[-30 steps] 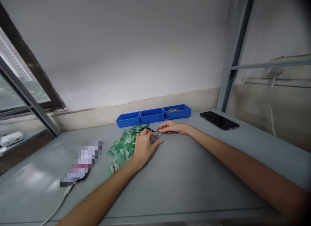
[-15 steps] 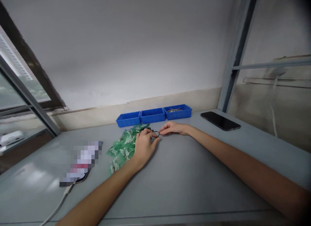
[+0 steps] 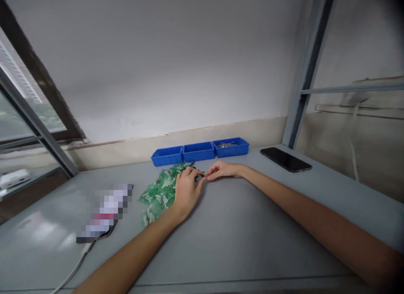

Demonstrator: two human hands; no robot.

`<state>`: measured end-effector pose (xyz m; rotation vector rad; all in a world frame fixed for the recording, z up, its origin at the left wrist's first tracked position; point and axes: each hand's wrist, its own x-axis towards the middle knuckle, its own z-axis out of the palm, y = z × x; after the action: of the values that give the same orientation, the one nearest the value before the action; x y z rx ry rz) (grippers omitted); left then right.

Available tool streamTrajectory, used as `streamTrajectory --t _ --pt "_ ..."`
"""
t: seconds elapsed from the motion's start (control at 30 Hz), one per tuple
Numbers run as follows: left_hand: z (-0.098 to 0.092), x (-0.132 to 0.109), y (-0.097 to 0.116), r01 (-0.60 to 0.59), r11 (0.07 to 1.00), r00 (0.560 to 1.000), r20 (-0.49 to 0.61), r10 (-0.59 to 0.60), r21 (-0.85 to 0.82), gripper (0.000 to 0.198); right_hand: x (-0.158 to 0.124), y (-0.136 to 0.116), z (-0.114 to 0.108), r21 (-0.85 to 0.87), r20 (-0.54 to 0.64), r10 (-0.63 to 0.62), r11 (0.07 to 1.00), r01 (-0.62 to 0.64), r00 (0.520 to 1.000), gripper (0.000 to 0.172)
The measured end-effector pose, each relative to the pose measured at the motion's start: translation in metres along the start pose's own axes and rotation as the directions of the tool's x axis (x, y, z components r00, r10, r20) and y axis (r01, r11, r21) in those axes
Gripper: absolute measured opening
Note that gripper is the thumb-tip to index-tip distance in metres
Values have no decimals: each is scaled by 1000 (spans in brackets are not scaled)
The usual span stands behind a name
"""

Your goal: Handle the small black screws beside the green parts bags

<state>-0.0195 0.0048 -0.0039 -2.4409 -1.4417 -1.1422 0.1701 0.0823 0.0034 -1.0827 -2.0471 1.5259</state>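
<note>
My left hand rests by the right side of a pile of green plastic packets with small pale and metallic pieces inside. Its thumb and index finger come together near the tips of my right hand, which reaches in from the right in a pinch. The fingertips of both hands almost meet just above the table. Whatever they pinch is small and mostly hidden. Some small dark pieces show around the left fingers, too tiny to name.
Three blue bins stand in a row by the wall: a left bin, a middle bin and a right bin with thin metal pieces. A black phone lies at right, a blurred-out phone with a cable at left on the grey table.
A thin dark piece that showed between the fingertips is now mostly covered. My right fingers have dipped slightly towards the left thumb; the left hand has hardly moved.
</note>
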Motion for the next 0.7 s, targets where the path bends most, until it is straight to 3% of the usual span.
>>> streamTrajectory --t 0.1,0.2,0.3,0.4,0.53,0.7 --pt "-3 0 3 -137 984 984 -97 148 115 25 0 1 -1 12 -64 -36 999 36 997 28" --pt "-4 -2 8 -292 941 930 -179 322 174 12 2 1 0 18 -101 -70 997 72 992 26" --pt "-2 -5 13 -363 922 913 -145 381 135 12 4 1 1 9 -151 -52 998 54 987 28" --pt "0 -10 19 -360 932 931 -48 362 36 14 7 2 3 21 -210 -29 999 34 977 29" --pt "-2 -12 26 -314 948 949 4 315 -50 7 6 -1 4 60 -243 -8 998 23 970 31" --pt "-2 -10 25 -107 986 994 10 110 -128 19 3 -3 1 109 -255 -6 993 34 967 32"
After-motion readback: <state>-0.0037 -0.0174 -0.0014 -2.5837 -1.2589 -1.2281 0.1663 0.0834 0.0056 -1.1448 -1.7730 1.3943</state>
